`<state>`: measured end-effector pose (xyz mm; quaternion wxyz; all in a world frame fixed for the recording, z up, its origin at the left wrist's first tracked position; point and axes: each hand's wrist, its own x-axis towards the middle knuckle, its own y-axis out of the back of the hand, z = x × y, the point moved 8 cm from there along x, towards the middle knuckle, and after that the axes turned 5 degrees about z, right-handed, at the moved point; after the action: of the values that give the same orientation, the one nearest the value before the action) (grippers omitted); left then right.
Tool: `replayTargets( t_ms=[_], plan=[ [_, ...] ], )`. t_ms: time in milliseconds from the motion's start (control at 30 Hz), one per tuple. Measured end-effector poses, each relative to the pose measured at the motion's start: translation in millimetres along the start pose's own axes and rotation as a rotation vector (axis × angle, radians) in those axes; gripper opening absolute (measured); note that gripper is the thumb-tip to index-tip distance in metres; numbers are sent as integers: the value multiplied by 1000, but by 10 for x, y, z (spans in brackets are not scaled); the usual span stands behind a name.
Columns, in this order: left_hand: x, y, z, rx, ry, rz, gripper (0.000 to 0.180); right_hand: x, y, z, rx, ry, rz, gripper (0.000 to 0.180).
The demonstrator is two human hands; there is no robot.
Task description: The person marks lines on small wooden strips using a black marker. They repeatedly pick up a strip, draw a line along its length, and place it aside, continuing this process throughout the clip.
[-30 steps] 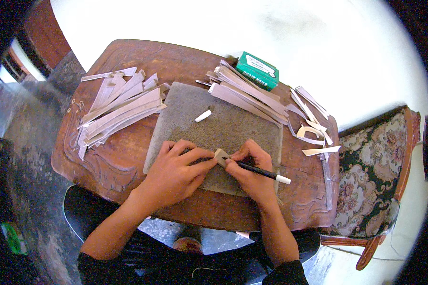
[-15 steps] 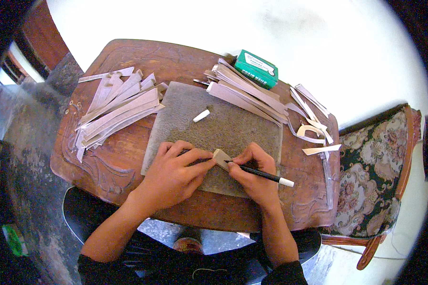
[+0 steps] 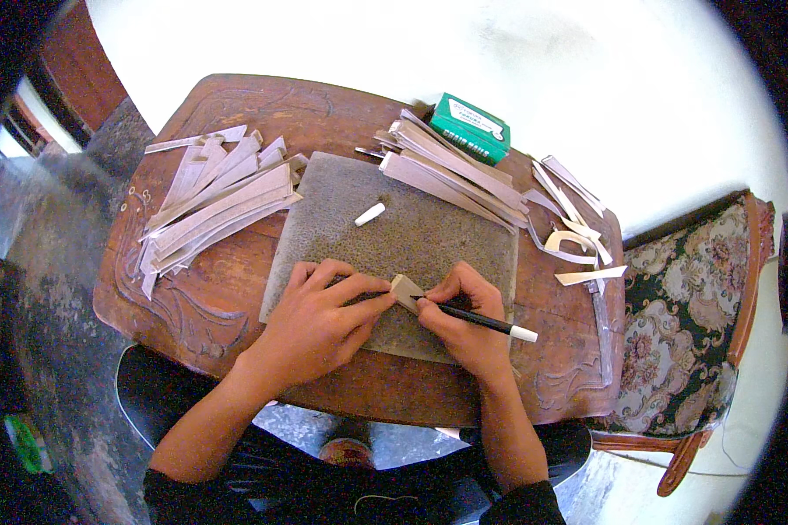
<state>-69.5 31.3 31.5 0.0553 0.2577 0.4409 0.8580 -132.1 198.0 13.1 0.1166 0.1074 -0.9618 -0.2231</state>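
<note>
A small beige block-like piece (image 3: 407, 292) rests on the dark textured board (image 3: 446, 236); whether it is a folded strip or a solid block I cannot tell. My left hand (image 3: 328, 315) is closed, its fingertips pinching the left side of the piece. In my right hand (image 3: 468, 311) I hold a black marker pen (image 3: 473, 317) with a white end, its tip touching the face of the piece. Some of my right fingers lie close against the board. A white pen cap (image 3: 370, 214) lies loose on the board, beyond my hands.
Pale strips (image 3: 223, 201) are piled at the left of the carved wooden table (image 3: 315, 109). More strips (image 3: 451, 179) lie at the back, before a green box (image 3: 470, 129). Curled offcuts (image 3: 578, 245) are on the right. A floral chair (image 3: 678, 324) stands beside the table.
My right hand and the marker have shifted very slightly to the left. My left hand and the piece have barely moved.
</note>
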Motion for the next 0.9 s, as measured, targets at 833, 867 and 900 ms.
replayTargets(
  t_ms=[833,867,900],
  plan=[
    [4,-7,7,13,-13,20,37,0,38,43,55,-9,57,22],
    [4,-6,8,15,-12,18,37,-7,53,62,84,-27,59,22],
    [0,-4,3,13,-15,20,38,-15,60,66,78,-31,66,22]
  ],
)
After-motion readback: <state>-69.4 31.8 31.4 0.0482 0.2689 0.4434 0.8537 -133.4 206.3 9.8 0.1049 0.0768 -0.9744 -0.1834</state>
